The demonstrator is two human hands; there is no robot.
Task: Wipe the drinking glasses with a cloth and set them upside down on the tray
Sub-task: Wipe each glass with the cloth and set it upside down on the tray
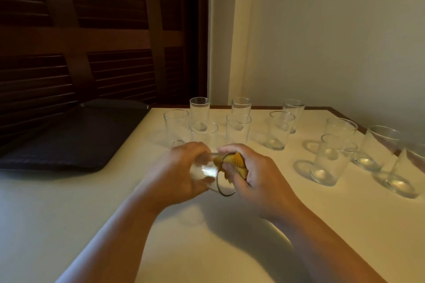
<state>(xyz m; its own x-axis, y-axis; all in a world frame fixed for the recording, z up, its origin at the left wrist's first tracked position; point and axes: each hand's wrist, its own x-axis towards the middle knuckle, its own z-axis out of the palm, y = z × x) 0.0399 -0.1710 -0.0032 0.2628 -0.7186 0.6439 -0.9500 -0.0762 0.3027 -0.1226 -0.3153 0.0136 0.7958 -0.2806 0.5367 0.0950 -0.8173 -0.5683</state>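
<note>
My left hand (pixel 181 171) grips a clear drinking glass (pixel 210 173) on its side above the table, its rim turned to the right. My right hand (pixel 255 174) holds a yellow cloth (pixel 234 163) bunched at the glass's mouth, part of it inside the rim. A dark tray (pixel 69 140) lies at the left of the table with nothing on it. Several more clear glasses stand upright on the white table behind and to the right, among them one (pixel 176 127) just behind my left hand and one (pixel 332 159) to the right.
The white table (pixel 69 213) has a brown edge at the back right. A dark louvred wooden panel (pixel 92 30) rises behind the tray, and a pale wall (pixel 333 41) stands behind the glasses.
</note>
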